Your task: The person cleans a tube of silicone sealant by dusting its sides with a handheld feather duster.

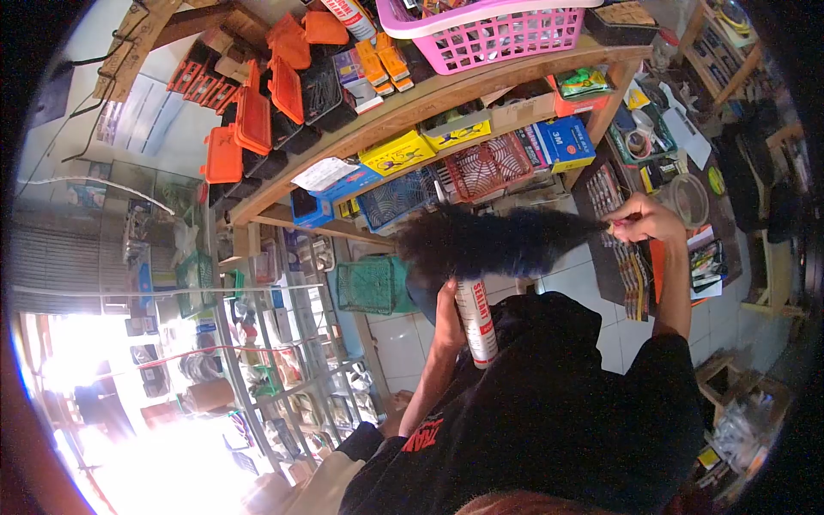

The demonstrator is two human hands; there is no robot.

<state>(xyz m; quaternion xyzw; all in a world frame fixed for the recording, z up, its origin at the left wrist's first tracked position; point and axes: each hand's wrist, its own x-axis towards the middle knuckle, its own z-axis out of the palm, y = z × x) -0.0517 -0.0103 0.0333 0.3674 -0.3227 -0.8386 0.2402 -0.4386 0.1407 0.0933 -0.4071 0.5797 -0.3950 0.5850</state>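
A white tube with red "SEALANT" lettering [481, 330] stands tilted in front of the black shirt. My left hand [448, 318] is closed around its upper part, thumb showing beside it. My right hand [648, 221] is raised at the right, its fingers pinched on the handle end of a dark feather duster [506, 242]. The fluffy duster stretches leftward across the top of the tube and hides its tip.
Ahead runs a wooden shelf [412, 107] with orange bins [253, 116], a pink basket [498, 43], yellow boxes [397, 151] and a blue 3M box [565, 144]. A green basket [365, 286] is lower left; small goods lie on a dark table at the right.
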